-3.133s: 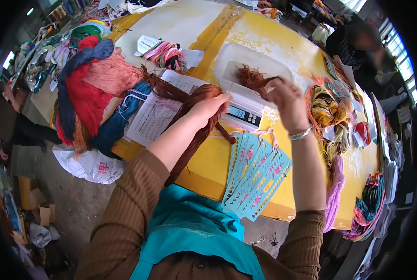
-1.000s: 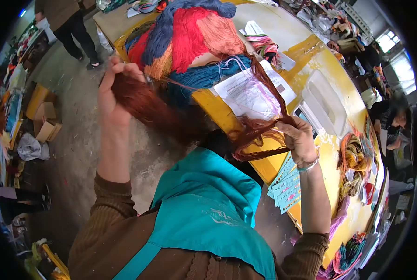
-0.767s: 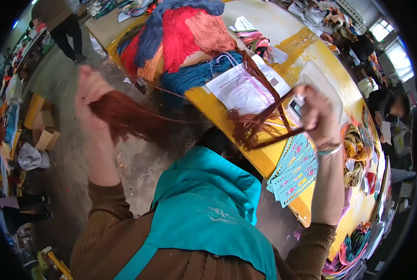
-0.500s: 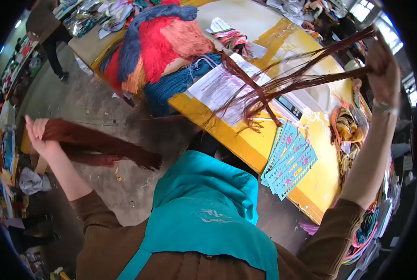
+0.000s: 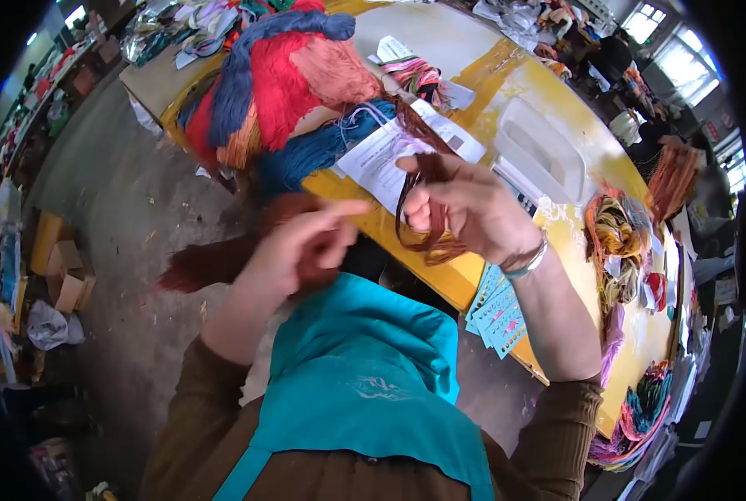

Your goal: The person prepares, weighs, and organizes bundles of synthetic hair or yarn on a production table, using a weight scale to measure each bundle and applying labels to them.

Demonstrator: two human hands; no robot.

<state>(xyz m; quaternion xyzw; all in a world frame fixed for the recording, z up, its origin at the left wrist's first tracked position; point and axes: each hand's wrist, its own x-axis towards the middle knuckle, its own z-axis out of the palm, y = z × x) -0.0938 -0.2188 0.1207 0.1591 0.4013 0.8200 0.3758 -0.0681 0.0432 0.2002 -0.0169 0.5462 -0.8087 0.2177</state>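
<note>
While my left hand (image 5: 302, 246) clutches a thick rust-brown yarn hank (image 5: 202, 260), my right hand (image 5: 465, 209) pinches a thin looped strand bundle (image 5: 427, 221).

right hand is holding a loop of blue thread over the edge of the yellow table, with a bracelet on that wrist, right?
Not quite: the head view shows the thread in the right hand is reddish-brown, not blue. The rest holds: it hangs looped over the edge of the yellow table, and a bracelet sits on that wrist.

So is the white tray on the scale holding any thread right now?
No, the white tray sits bare; the brown thread is looped in the right hand.
</note>
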